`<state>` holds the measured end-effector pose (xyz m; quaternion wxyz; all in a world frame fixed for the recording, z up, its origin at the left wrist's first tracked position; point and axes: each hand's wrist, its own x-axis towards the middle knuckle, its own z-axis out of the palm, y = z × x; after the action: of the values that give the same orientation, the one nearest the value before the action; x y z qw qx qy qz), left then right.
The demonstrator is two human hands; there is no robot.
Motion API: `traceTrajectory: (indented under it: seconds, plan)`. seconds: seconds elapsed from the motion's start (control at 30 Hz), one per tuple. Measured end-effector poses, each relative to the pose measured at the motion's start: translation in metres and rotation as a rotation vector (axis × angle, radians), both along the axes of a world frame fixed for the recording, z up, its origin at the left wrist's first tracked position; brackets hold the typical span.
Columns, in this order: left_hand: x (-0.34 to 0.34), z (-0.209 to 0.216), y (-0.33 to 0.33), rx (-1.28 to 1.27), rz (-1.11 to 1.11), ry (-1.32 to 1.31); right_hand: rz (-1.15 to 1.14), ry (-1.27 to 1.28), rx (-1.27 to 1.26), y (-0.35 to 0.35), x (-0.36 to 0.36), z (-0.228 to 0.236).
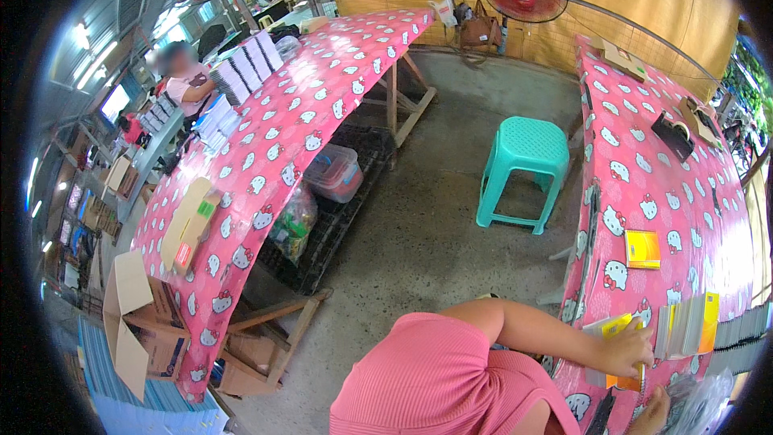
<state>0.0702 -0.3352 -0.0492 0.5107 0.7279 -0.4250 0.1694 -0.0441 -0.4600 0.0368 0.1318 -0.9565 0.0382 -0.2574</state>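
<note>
On the right-hand table, my left hand [628, 350] is closed around a small bundle of yellow-covered notebooks [613, 325]. Orange and white edges show below its fingers. Nearer the lower edge is my right hand [654, 412], only partly in the picture, beside crumpled clear plastic [699, 403]; whether its fingers grip anything is not visible. Just right of my left hand stands a row of notebooks [684, 329] with a yellow cover at its end. A single yellow notebook [642, 249] lies flat farther up the table.
A black tape dispenser [673, 135] sits farther along this pink-covered table [620, 193]. A turquoise stool [527, 153] stands on the floor. The left table [322, 105] bears notebook stacks [245, 68], a person beside them. An opened carton [149, 330] is at its near end.
</note>
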Motion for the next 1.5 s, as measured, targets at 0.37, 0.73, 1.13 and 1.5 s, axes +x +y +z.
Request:
traceTrajectory:
  seconds: [0.37, 0.73, 1.13, 1.5]
  plan:
    - [0.005, -0.001, 0.0, 0.01, -0.127, 0.133, 0.366, 0.248, 0.091, 0.001, 0.014, 0.032]
    - [0.016, -0.012, -0.01, 0.069, -0.129, 0.078, 0.337, 0.409, 0.065, -0.002, 0.04, 0.01]
    - [0.022, -0.01, 0.003, -0.258, -0.123, 0.156, 0.35, 0.489, 0.053, -0.003, 0.057, 0.001]
    - [0.02, -0.018, 0.02, -0.214, -0.172, 0.591, 0.371, 0.563, 0.026, -0.001, 0.066, 0.0]
